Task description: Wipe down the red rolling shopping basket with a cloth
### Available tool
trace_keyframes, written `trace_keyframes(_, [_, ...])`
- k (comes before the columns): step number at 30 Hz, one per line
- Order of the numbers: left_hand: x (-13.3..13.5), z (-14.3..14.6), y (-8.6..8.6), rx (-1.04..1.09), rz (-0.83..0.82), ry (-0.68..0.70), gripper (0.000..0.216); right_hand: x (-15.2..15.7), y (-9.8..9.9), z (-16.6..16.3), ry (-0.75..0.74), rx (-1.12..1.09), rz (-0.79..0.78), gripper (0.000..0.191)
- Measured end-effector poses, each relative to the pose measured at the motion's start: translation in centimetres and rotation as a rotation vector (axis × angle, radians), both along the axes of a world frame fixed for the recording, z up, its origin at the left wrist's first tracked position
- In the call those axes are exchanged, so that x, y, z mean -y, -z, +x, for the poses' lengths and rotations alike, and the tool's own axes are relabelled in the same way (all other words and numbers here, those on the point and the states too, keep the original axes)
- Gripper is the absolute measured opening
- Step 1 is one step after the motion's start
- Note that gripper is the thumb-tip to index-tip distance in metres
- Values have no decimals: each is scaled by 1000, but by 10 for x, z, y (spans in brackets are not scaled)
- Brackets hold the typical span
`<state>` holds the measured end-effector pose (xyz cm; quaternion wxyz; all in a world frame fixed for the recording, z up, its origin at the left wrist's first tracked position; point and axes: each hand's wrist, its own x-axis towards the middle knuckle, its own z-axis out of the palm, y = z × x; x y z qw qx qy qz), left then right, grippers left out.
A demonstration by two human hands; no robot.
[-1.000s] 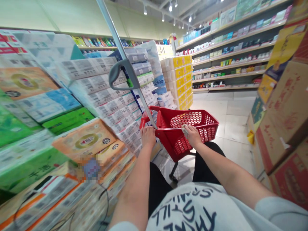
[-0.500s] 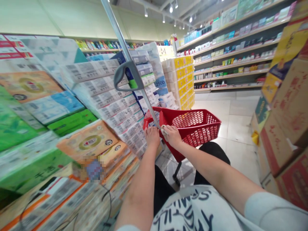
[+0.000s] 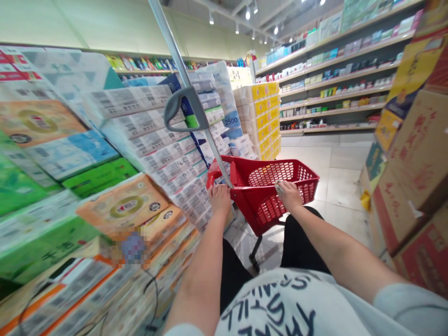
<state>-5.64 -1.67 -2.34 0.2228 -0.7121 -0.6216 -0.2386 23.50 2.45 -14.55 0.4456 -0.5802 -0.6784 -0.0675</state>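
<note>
A red plastic shopping basket cart [image 3: 250, 205] with a lattice basket stands in front of my knees. From its rear rises a metal pole [image 3: 212, 142] carrying a grey loop handle [image 3: 185, 109]. My left hand [image 3: 220, 199] is closed over the red rear end of the cart, left of the pole's base. Along the near side rim rests my right hand [image 3: 290, 195], its fingers pressed round a small pale cloth [image 3: 278, 185] against the rim. Most of the cloth is hidden under the fingers.
Stacked tissue packs [image 3: 154, 130] rise close on the left, with orange packs [image 3: 126, 200] nearer me. Cardboard cartons [image 3: 416, 154] are piled on the right. Tiled floor [image 3: 339, 182] runs toward stocked shelves [image 3: 329, 88] at the back. A dark cable [image 3: 156, 294] hangs at lower left.
My right hand has slid rightward along the cart's near rim, away from the pole's base, with the pale cloth. My left hand has stayed at the rear end.
</note>
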Motion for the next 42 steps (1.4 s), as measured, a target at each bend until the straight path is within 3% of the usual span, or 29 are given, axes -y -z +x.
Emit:
trace_keyframes(5, [-4, 2, 2, 10, 7, -34, 30, 6, -23, -55, 95, -161, -36, 34])
trace_keyframes(8, [-6, 1, 2, 7, 13, -40, 30, 15, -53, -110, -181, -82, -3, 31])
trace_keyframes(11, [-6, -1, 3, 1, 11, -23, 29, 23, -75, -145, -335, -55, 63, 33])
trace_keyframes(14, [-4, -3, 2, 4, -3, -11, 30, 24, -76, -145, -423, -21, 97, 41])
trace_keyframes(17, [-1, -3, 2, 1, -9, -20, 29, 21, -57, -118, -421, 43, 106, 49])
trace_keyframes(23, [-1, -2, 1, -10, 8, -6, 28, 13, -21, -48, -36, 1, -35, 39])
trace_keyframes(27, [-2, -2, 1, -10, 22, -10, 28, 7, -19, -36, 29, -70, -104, 35])
trace_keyframes(32, [-4, -2, 0, -11, 5, -18, 28, 10, -37, -77, 90, -180, -116, 38])
trace_keyframes(33, [-4, -3, 0, -10, 2, -19, 27, 13, -44, -92, 51, -180, -121, 38])
trace_keyframes(37, [-5, -4, -2, -10, -9, -12, 26, 21, -77, -151, -343, -19, -22, 38])
trace_keyframes(42, [-2, -6, -2, -11, 0, -7, 26, 24, -87, -170, -437, -19, 43, 45])
